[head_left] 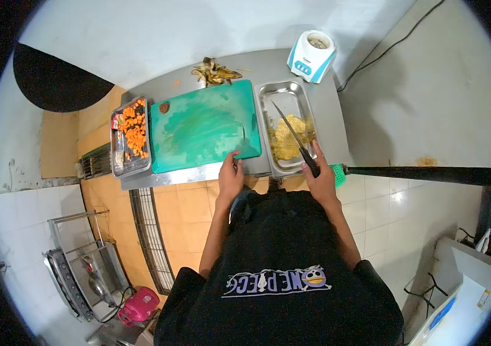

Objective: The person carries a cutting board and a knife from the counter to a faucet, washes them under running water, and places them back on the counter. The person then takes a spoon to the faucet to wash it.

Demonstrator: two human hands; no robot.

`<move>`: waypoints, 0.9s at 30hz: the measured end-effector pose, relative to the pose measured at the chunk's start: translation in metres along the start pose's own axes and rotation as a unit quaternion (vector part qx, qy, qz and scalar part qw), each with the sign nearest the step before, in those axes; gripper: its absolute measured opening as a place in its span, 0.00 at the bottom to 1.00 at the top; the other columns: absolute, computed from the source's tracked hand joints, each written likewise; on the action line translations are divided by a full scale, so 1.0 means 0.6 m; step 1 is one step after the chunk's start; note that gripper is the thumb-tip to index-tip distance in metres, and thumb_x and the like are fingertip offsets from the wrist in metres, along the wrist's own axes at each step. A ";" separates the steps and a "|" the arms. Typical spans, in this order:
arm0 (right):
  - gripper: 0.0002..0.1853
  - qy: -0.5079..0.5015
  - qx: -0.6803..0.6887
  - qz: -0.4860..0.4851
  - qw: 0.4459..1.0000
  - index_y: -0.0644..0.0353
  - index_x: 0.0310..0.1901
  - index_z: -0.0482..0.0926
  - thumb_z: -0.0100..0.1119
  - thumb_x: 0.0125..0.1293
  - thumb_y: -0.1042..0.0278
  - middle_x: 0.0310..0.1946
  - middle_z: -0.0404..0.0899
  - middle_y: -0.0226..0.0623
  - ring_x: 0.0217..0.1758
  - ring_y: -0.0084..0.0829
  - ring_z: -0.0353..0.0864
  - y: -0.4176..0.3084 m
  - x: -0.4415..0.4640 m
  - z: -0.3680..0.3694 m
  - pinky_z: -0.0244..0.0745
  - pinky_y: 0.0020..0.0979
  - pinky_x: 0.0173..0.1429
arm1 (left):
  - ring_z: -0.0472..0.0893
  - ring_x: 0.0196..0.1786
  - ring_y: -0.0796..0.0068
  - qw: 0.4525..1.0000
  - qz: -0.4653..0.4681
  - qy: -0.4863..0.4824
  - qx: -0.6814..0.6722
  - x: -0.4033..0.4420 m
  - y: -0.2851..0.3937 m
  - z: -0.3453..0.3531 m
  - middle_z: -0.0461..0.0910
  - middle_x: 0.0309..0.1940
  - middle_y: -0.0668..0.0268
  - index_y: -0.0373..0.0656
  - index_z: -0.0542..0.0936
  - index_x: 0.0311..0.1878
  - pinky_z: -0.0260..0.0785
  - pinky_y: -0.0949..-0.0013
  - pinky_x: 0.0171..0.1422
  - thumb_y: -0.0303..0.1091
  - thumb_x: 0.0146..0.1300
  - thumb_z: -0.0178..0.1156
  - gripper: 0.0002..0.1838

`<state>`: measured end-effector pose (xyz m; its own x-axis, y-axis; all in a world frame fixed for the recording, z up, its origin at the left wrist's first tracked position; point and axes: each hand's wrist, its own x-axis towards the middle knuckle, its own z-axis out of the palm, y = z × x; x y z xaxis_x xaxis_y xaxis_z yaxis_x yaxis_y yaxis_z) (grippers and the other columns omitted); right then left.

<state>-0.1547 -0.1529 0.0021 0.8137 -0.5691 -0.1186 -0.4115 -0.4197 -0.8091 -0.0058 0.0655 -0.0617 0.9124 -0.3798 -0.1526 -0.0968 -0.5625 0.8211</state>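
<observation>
My right hand (321, 183) holds a knife (291, 131) by its black handle. The blade slants up and to the left over a steel tray (264, 104), which contains a yellow mashed or chopped food (287, 141). At the front edge of a green cutting board (199, 130) is my left hand (231, 176); its thumb and fingers are a little apart, with nothing seen between them. Wet smears cover the board, and a small brown piece (164, 108) lies in its far left corner.
Left of the board, another metal tray (113, 158) holds diced orange pieces (136, 130) and small packets. Dark peels (215, 74) lie behind the board. A white and blue blender base (313, 56) stands at the back right. A green basket (339, 175) shows below the table edge.
</observation>
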 end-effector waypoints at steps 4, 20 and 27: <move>0.33 -0.013 0.066 -0.054 0.996 0.50 0.73 0.57 0.56 0.68 0.67 0.33 0.77 0.37 0.28 0.25 0.72 -0.004 0.028 0.046 0.69 0.26 0.37 | 0.78 0.34 0.59 0.999 0.028 0.035 0.003 0.009 -0.026 -0.014 0.76 0.31 0.55 0.38 0.72 0.58 0.70 0.59 0.41 0.29 0.67 0.50 0.17; 0.28 -0.134 0.334 0.158 0.920 0.49 0.72 0.55 0.46 0.73 0.60 0.31 0.73 0.30 0.24 0.20 0.66 -0.093 0.110 0.273 0.65 0.25 0.26 | 0.75 0.47 0.43 0.985 0.072 -0.029 0.152 0.183 -0.115 -0.138 0.71 0.47 0.46 0.35 0.66 0.65 0.70 0.50 0.50 0.24 0.61 0.48 0.26; 0.36 0.024 -0.017 0.089 0.996 0.56 0.73 0.51 0.53 0.68 0.60 0.56 0.73 0.58 0.55 0.56 0.75 -0.140 0.109 0.295 0.68 0.47 0.60 | 0.76 0.47 0.39 0.979 0.117 -0.108 0.128 0.313 -0.071 -0.148 0.68 0.53 0.41 0.32 0.62 0.67 0.72 0.48 0.49 0.25 0.57 0.50 0.31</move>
<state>0.0056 -0.0298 -0.0397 0.7064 -0.6694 -0.2300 -0.5615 -0.3320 -0.7579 0.2051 0.0832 -0.0769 0.7511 -0.6507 -0.1120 -0.4151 -0.5972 0.6863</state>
